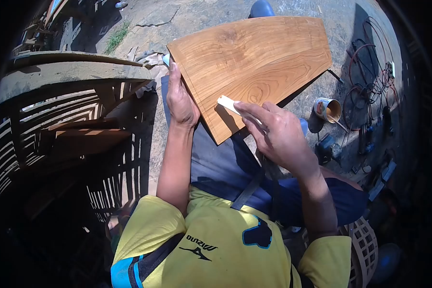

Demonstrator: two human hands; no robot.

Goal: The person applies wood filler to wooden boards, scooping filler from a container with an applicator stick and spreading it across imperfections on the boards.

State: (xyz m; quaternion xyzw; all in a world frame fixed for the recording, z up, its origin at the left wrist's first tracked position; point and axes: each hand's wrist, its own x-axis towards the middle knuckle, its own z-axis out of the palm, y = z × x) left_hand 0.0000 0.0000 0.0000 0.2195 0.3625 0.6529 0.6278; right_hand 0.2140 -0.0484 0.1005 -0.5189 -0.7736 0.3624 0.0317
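A flat wooden panel [259,57] with a curved upper edge and visible grain rests tilted over my lap. My left hand [182,103] grips its left edge, thumb pointing up along the side. In my right hand [281,134] is a flat white strip [228,104], pinched between thumb and fingers and held over the lower part of the panel. Its shadow falls on the wood; whether its tip touches the surface I cannot tell.
An open can [327,110] with a stick in it stands on the ground to the right. Beyond it lie tangled cables [369,81] and a dark power tool [329,146]. Slatted wooden furniture [57,110] fills the left side.
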